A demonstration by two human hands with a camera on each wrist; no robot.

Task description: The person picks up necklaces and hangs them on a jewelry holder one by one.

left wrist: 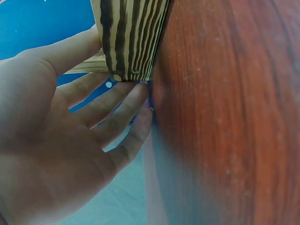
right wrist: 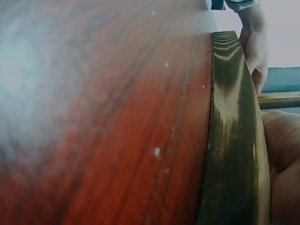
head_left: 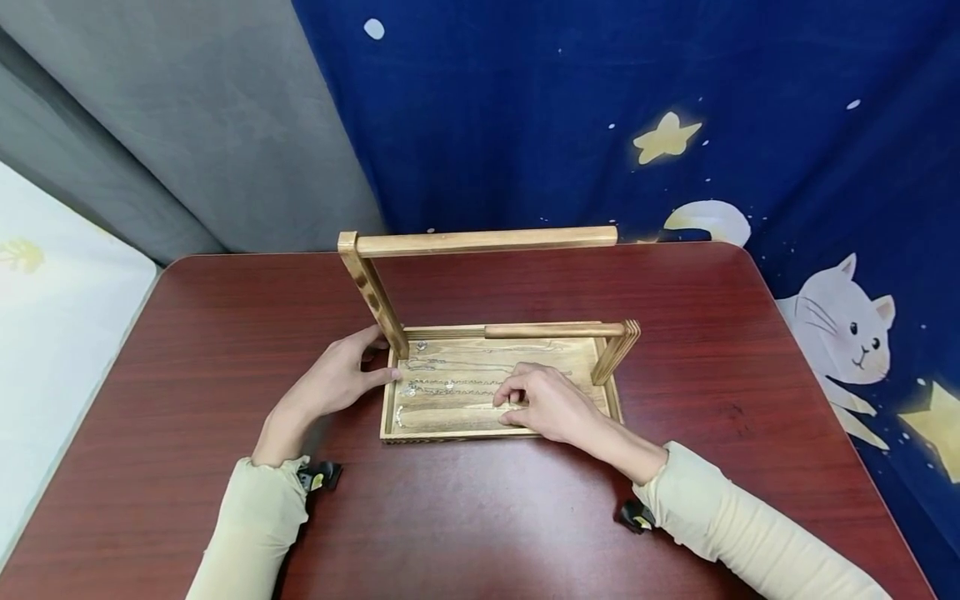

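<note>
A wooden jewelry display stand point(head_left: 442, 435) has a shallow tray base, a tall bar and a low bar. Thin silver chains point(head_left: 427, 392) lie in rows across the tray, with a small bracelet-like piece point(head_left: 399, 416) at its left end. At the stand's left end, my left hand point(head_left: 341, 375) holds the rim and upright, thumb over the edge and fingers behind. My right hand point(head_left: 551, 404) reaches over the tray's right half with bent fingers. A thin pale piece shows near its fingertips; whether they pinch it is unclear. The tray's outer wall point(right wrist: 229, 131) hides those fingertips in the right wrist view.
The stand's tall bar point(head_left: 487, 242) rises above the back, and its low bar point(head_left: 555, 331) runs behind the right hand. Reddish-brown table point(head_left: 487, 517) surrounds the base. A blue curtain point(head_left: 510, 108) hangs behind the table, beside a grey one point(head_left: 210, 108).
</note>
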